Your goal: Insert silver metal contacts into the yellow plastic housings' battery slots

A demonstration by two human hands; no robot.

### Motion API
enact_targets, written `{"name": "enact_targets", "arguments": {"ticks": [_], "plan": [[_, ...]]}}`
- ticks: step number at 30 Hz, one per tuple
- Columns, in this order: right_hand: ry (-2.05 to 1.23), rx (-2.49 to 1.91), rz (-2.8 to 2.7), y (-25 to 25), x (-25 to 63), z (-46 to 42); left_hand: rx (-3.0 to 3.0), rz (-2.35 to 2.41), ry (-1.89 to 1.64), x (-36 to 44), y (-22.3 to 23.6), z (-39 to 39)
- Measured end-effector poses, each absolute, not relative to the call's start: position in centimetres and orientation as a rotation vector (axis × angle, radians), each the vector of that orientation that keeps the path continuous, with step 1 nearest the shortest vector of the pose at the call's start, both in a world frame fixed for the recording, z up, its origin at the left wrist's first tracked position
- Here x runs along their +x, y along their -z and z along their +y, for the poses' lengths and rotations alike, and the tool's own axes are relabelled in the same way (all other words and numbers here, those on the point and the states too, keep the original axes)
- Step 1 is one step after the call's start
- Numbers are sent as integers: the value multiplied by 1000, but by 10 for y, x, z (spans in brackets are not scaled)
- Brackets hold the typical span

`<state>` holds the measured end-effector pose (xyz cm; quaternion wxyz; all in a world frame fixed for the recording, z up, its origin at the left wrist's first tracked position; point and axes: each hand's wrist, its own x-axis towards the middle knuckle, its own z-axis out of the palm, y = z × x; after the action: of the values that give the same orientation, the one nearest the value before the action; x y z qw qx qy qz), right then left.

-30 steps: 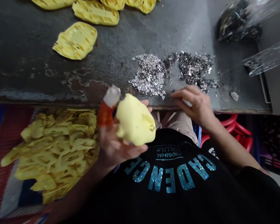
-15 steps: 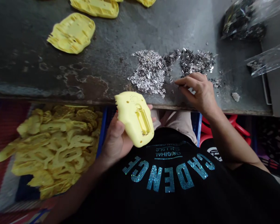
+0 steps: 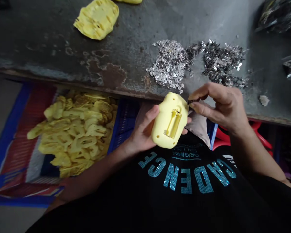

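Note:
My left hand (image 3: 143, 129) grips a yellow plastic casing (image 3: 169, 121) from below, with its hollow side and a small ribbed slot facing up. My right hand (image 3: 220, 106) pinches a small dark metal piece (image 3: 191, 101) between thumb and forefinger, holding it at the casing's upper edge. A heap of small silver and dark metal pieces (image 3: 196, 63) lies on the dark metal workbench (image 3: 50, 42), just beyond my right fingers. A yellow plastic shell (image 3: 96, 19) rests farther up the bench.
Below the bench edge at left, a blue crate (image 3: 123, 126) holds a pile of yellow plastic casings (image 3: 75, 132). Dark parts in a clear plastic bag (image 3: 280, 16) lie at the top right of the bench. A red plastic stool (image 3: 259, 127) stands under the right.
My right hand has moved from the metal heap to the casing, with a small piece pinched in its fingers. The casing has turned and shifted right, and the view has tilted slightly.

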<state>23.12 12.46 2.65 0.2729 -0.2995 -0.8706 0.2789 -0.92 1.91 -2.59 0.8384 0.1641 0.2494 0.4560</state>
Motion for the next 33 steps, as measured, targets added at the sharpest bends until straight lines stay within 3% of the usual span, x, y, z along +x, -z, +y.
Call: {"name": "enact_targets", "arguments": {"ticks": [24, 33], "plan": [[-178, -572, -2733, -56, 251, 85, 324, 713, -933, 28, -3, 7], [-237, -690, -2751, -51, 251, 84, 290, 750, -916, 24, 4, 9]]}}
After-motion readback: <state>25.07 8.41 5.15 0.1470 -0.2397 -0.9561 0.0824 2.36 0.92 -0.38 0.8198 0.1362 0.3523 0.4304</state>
